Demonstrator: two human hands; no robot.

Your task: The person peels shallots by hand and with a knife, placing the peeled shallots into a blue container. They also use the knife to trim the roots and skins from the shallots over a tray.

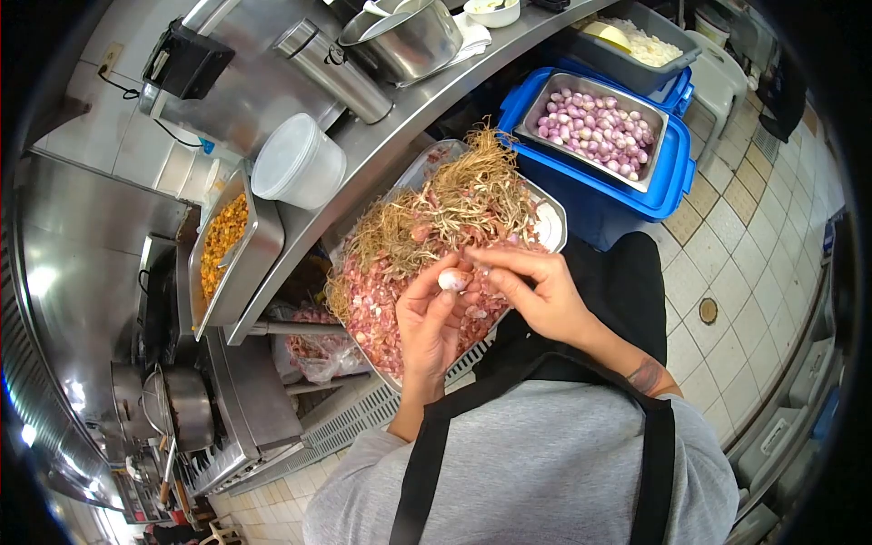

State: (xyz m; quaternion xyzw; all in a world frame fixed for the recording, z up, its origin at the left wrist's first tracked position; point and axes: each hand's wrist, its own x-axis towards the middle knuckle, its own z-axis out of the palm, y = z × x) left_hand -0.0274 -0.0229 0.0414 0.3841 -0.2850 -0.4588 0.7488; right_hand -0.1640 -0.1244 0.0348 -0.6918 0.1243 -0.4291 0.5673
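My left hand (425,329) pinches a pale, purple-tinged shallot (452,279) between thumb and fingers. Close beside it, my right hand (536,280) has thumb and forefinger drawn together; whatever is between them is too small to make out. Beneath both hands lies a wide tray (560,225) heaped with pinkish-red shallot skins (375,307). A tangle of dry, straw-coloured shallot roots and stems (454,202) covers the far side of the heap.
Right of the tray, a metal pan of peeled shallots (599,127) rests on a blue lidded bin (581,202). A steel counter (363,150) runs along the left, carrying a white tub (300,163) and a tray of orange food pieces (225,238). Black-clad legs sit close to the tray.
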